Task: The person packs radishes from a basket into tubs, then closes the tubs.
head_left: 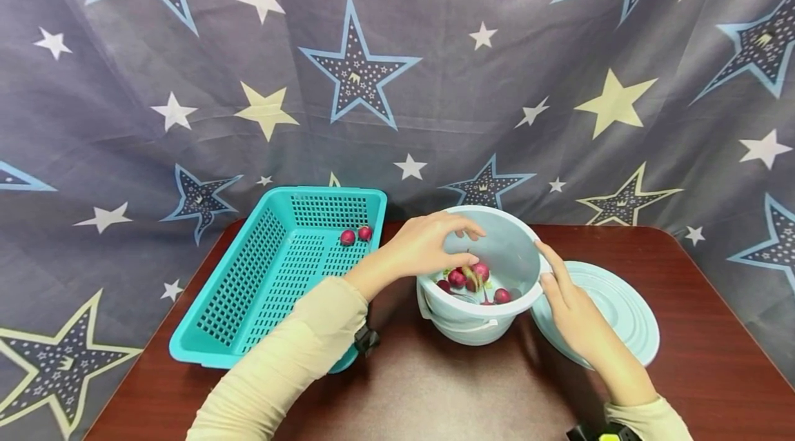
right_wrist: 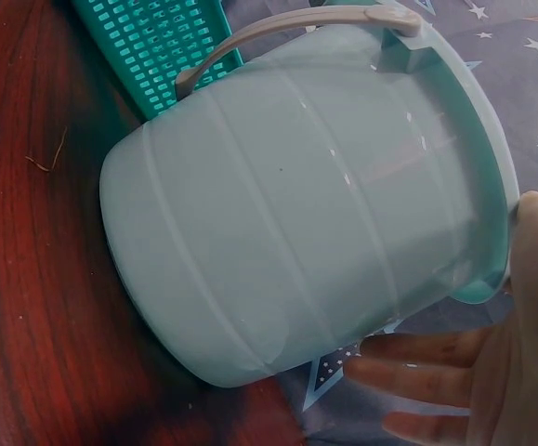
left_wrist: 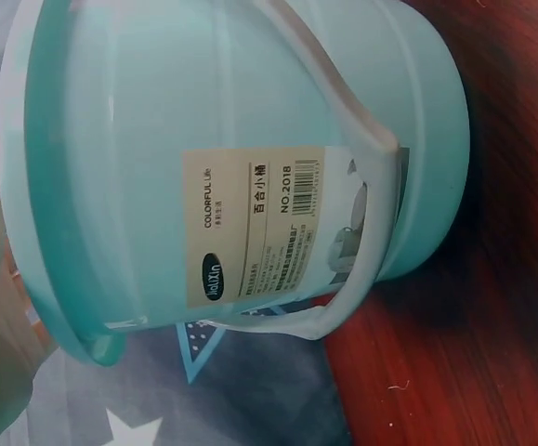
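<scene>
A light blue bucket with a pale handle stands on the table, several red radishes at its bottom. My left hand reaches over the bucket's left rim, thumb and fingers apart above the radishes. The thumb tip appears close to one radish; contact cannot be told. In the left wrist view the bucket's side hides those fingertips. My right hand holds the bucket's right rim. In the right wrist view its thumb lies at the rim, while several fingers extend straight outside the bucket.
To the left sits a teal perforated basket with two radishes at its far right corner. The light blue round lid lies right of the bucket, partly under my right arm. A star-patterned cloth hangs behind the brown table.
</scene>
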Demonstrator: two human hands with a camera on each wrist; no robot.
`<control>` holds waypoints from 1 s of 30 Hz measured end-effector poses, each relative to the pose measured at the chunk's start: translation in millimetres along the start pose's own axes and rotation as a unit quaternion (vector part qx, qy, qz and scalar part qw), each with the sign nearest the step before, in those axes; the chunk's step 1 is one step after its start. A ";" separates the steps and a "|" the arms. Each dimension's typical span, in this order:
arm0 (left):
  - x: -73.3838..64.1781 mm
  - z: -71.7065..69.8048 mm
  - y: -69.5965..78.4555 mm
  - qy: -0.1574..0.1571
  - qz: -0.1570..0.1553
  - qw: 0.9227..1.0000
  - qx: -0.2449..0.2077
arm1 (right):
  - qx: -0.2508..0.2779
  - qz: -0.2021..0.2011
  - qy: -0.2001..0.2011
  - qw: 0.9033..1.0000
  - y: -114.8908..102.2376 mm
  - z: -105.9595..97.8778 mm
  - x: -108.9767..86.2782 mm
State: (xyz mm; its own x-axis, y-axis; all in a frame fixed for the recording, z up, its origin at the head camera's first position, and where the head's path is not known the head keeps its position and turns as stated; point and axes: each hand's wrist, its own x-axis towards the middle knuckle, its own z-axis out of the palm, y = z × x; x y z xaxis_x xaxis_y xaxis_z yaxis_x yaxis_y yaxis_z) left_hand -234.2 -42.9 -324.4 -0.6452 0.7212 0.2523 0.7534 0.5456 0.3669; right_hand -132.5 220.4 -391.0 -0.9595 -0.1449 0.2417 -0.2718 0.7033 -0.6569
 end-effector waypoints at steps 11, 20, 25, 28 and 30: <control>-1.8 -37.3 -14.6 0.009 -0.030 0.999 0.022 | 0.003 0.000 -0.002 1.000 2.1 -0.6 -0.5; -21.0 -70.7 -55.4 0.028 -0.098 0.995 -0.015 | 0.005 -0.001 -0.003 1.000 2.9 -1.7 0.8; -32.5 -68.9 -77.7 0.038 -0.136 0.989 -0.049 | 0.005 0.001 -0.002 1.000 2.3 -2.1 0.2; -39.4 -62.9 -91.5 0.034 -0.158 0.985 -0.053 | 0.007 0.002 -0.002 1.000 1.7 -1.7 -0.2; -44.6 -59.2 -101.3 0.032 -0.175 0.983 -0.056 | 0.009 0.003 -0.004 1.000 0.8 -1.2 -0.3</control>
State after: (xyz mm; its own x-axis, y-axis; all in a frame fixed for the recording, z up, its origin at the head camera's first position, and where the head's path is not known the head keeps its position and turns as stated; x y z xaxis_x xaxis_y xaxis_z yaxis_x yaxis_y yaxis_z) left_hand -289.2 -155.7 -319.8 -0.8712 0.4678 0.1488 0.4686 0.7023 0.5359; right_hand -132.4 221.9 -390.7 -0.9615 -0.1470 0.2323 -0.2678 0.6921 -0.6703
